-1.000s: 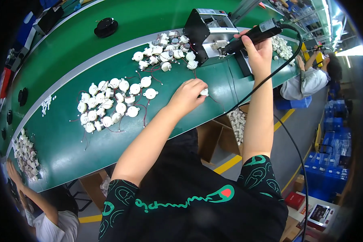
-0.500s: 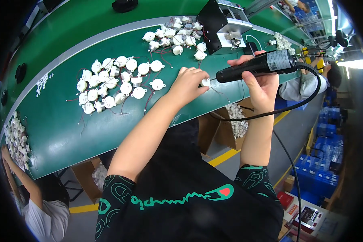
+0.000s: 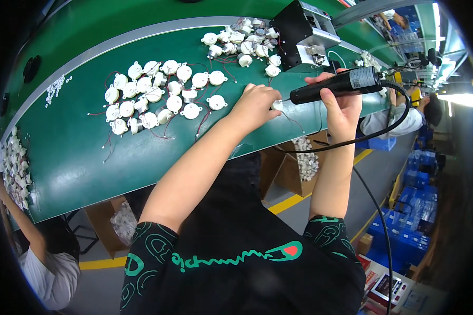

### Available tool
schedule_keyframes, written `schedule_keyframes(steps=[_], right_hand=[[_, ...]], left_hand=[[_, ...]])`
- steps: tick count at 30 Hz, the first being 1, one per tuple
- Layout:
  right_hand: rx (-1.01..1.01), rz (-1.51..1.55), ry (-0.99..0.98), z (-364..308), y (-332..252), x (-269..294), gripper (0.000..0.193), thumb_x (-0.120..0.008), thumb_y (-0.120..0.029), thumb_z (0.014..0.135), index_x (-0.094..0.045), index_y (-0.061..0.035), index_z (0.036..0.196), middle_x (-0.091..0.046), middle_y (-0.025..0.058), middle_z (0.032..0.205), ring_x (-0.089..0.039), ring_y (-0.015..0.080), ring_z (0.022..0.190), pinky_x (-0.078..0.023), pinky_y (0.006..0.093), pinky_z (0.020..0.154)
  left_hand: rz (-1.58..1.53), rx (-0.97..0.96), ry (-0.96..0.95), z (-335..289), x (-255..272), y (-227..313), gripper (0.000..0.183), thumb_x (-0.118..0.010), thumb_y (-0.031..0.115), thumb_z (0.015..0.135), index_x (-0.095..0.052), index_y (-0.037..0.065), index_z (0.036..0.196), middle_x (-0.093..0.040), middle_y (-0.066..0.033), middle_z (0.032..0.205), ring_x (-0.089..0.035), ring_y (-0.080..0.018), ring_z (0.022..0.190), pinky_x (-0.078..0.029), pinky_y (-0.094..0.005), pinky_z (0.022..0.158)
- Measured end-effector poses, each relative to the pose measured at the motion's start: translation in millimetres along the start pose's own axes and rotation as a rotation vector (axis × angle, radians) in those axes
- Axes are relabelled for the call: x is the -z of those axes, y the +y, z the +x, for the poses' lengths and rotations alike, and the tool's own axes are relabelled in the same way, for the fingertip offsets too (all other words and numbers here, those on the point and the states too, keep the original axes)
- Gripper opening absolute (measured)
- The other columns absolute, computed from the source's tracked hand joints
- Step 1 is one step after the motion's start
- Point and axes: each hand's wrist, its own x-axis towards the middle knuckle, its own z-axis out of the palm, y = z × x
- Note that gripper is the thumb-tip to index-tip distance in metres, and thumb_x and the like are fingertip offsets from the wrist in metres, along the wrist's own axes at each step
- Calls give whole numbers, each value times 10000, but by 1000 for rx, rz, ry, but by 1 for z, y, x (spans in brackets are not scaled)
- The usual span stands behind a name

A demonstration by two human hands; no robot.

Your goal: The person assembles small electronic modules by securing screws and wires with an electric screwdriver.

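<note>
My left hand (image 3: 253, 109) is closed over the bench, pinching a small white round motor (image 3: 277, 105) between thumb and fingers. Thin wires trail from the motor toward the bench's near edge. In my right hand (image 3: 342, 113) I hold a black electric screwdriver (image 3: 320, 90) nearly level, its thumb and fingers wrapped round the body. The thin bit points left at the motor, very close to it; whether it touches I cannot tell. Left of my left hand lies a spread of similar white-capped motors (image 3: 153, 94) with red and dark wires.
Another motor pile (image 3: 242, 44) sits at the back beside a black and silver machine (image 3: 305, 39). Small white rings (image 3: 55, 90) lie far left on the green bench (image 3: 89, 173). The screwdriver's black cable (image 3: 399, 115) loops past my right forearm. A co-worker's arm (image 3: 23, 218) is at lower left.
The view has shifted slightly, so the bench things appear further right and higher. Both hands keep their grips, and the bit stays close to the motor.
</note>
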Motion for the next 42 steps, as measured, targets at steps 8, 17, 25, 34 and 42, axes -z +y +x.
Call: schedule_keyframes(steps=[8, 17, 25, 34, 42], right_hand=[[-13, 12, -13, 0, 7, -1, 518, -635, 49, 911, -351, -19, 1339, -616, 178, 1150, -636, 332, 1115, -506, 447, 998], [-39, 53, 4, -2, 9, 0, 540, -641, 31, 910, -343, -26, 1357, -625, 180, 1142, -639, 337, 1103, -501, 464, 1000], [13, 62, -23, 13, -10, 14, 571, -661, 4, 889, -353, -16, 1369, -649, 194, 1121, -665, 349, 1058, -505, 459, 982], [161, -16, 207, 86, 5, 84, 390, -632, -11, 941, -407, -40, 1258, -665, 154, 1099, -675, 313, 1032, -548, 418, 899], [157, 53, 153, 93, 19, 84, 397, -640, -2, 933, -412, -49, 1254, -658, 162, 1098, -676, 324, 1036, -558, 435, 893]], left_hand=[[8, 0, -15, 0, 0, -1, 319, -798, 230, 740, -679, 93, 1002, -686, -60, 989, -620, -256, 1005, -407, -395, 912], [5, -7, -29, 4, 2, 0, 311, -798, 217, 735, -678, 97, 996, -688, -59, 971, -624, -261, 996, -412, -397, 898], [73, -77, 59, -4, 5, 9, 279, -781, 159, 742, -667, 82, 984, -675, -76, 970, -620, -278, 995, -436, -418, 923], [558, -47, 378, -10, 52, -1, 147, -690, 40, 746, -647, 9, 884, -686, -134, 1005, -637, -319, 1007, -503, -436, 915], [425, 17, 344, 19, 25, 22, 375, -728, 78, 728, -637, 3, 1083, -605, -171, 1167, -610, -351, 1064, -507, -427, 925]])
